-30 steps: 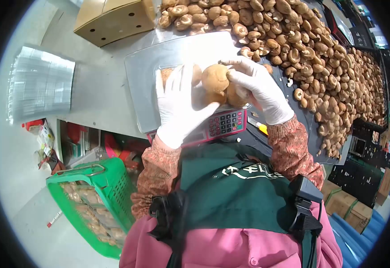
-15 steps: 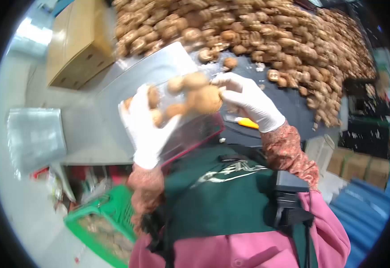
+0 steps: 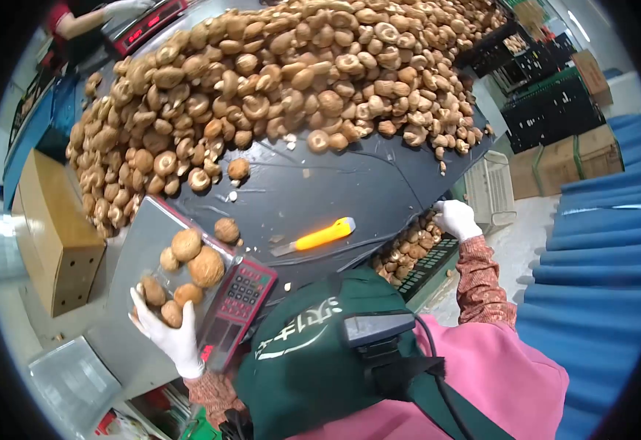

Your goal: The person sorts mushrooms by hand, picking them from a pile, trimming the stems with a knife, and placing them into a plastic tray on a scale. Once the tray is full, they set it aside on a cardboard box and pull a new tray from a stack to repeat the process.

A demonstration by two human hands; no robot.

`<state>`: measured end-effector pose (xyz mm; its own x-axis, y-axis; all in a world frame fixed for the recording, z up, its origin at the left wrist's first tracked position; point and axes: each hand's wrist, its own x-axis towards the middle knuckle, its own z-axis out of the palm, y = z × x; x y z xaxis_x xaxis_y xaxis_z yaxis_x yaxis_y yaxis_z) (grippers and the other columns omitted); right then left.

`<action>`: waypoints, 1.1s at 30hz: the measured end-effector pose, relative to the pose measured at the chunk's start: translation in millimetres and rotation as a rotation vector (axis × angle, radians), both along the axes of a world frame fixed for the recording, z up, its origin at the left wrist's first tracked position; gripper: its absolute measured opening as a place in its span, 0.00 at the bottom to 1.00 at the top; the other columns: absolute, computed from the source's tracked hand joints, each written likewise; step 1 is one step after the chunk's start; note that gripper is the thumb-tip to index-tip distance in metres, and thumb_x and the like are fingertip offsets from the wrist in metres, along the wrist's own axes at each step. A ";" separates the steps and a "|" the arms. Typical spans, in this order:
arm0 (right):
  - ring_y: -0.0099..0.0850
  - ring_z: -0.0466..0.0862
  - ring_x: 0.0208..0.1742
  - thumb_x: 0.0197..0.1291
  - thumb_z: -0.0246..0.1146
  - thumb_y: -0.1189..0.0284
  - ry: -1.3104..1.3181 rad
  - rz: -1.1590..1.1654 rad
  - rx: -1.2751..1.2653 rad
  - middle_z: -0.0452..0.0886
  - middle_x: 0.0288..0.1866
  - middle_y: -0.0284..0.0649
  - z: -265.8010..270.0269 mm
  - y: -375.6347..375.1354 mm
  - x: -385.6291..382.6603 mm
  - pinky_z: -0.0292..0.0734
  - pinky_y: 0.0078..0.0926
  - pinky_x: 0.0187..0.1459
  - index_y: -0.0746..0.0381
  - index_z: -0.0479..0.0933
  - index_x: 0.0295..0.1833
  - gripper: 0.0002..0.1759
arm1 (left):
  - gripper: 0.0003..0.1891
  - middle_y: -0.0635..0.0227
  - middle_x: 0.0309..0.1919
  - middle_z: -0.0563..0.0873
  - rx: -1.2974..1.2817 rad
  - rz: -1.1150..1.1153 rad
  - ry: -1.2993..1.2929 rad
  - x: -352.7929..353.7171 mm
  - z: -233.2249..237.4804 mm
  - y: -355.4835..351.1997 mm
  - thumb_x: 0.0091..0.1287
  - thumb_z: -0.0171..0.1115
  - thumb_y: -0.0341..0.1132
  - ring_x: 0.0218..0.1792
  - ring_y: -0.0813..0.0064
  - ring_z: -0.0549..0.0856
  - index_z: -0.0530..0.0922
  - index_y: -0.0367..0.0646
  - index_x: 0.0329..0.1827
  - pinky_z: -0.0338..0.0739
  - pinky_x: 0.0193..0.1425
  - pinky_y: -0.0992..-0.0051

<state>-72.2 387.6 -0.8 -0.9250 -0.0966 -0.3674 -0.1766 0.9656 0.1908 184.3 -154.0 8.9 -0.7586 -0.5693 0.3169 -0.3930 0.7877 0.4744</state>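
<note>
Mushrooms (image 3: 206, 266), lower left of frame: brown, rounded, uneven in size, the largest cap rough and finely cracked, grouped in a clear tray (image 3: 179, 276) on the red-edged scale (image 3: 239, 301). Left hand (image 3: 170, 339), white-gloved, sat at the tray's lower edge, fingers parted and curved around the lowest caps, grip unclear. Right hand (image 3: 458, 220), right of centre, had fingers bent over the mushroom-filled green crate (image 3: 438, 270); could not tell whether they gripped anything.
</note>
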 end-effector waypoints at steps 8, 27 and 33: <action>0.44 0.88 0.45 0.63 0.63 0.62 0.287 -0.124 -0.700 0.88 0.40 0.43 -29.6 -74.7 -86.6 0.81 0.37 0.45 0.54 0.85 0.46 0.11 | 0.50 0.48 0.74 0.70 0.056 0.019 -0.048 5.5 -9.1 -8.5 0.55 0.73 0.36 0.75 0.51 0.67 0.57 0.40 0.82 0.47 0.83 0.54; 0.42 0.84 0.43 0.59 0.68 0.66 0.878 0.431 -0.652 0.79 0.48 0.41 -14.5 -264.5 -238.1 0.80 0.38 0.45 0.53 0.80 0.56 0.18 | 0.52 0.51 0.76 0.65 0.148 0.064 -0.097 2.9 1.0 -2.6 0.52 0.71 0.29 0.78 0.56 0.64 0.55 0.41 0.83 0.52 0.83 0.57; 0.46 0.84 0.51 0.62 0.66 0.60 0.400 0.114 -1.150 0.83 0.50 0.48 -26.7 -241.0 -214.8 0.79 0.39 0.54 0.61 0.80 0.55 0.20 | 0.52 0.52 0.76 0.67 0.213 0.075 -0.012 4.2 -7.9 -5.6 0.51 0.71 0.36 0.78 0.53 0.63 0.56 0.40 0.82 0.43 0.84 0.53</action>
